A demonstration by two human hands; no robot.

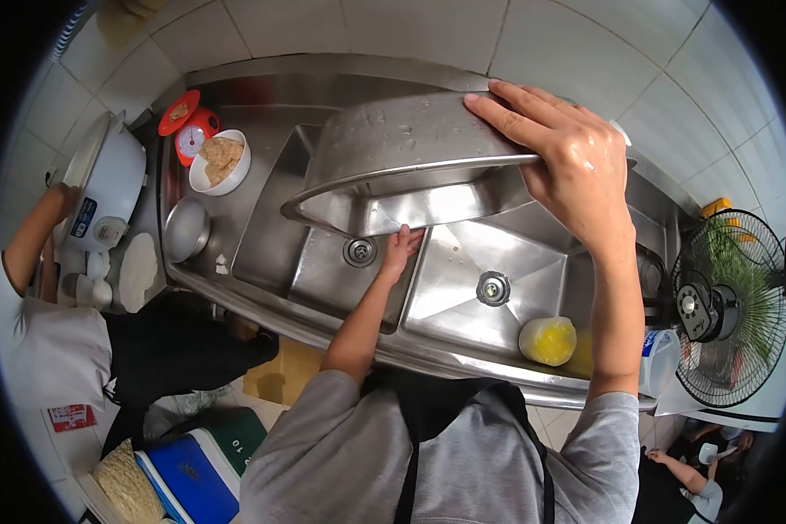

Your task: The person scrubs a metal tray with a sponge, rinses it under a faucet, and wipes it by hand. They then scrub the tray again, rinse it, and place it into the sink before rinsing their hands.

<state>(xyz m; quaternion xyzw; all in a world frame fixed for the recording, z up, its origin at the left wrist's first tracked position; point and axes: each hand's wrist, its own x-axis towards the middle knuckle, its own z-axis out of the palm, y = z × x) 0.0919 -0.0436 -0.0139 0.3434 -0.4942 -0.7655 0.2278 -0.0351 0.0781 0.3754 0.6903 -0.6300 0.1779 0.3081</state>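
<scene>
Wet right hand (576, 148) grips the tilted pan (393, 135); left hand (400, 255) at its near rim, hold unclear: steady both sides.

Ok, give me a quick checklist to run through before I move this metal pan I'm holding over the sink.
1. Right hand on the metal pan: ok, its fingers lie over the outer wall at the right end.
2. Left hand supporting it: cannot tell; the fingertips are at its lower edge, but contact is unclear.
3. Pan level: not ok, it is tilted.
4. Outside dry: not ok, water droplets show on it.
5. White bowl clear of the pan: ok, there is a gap between them.
</scene>
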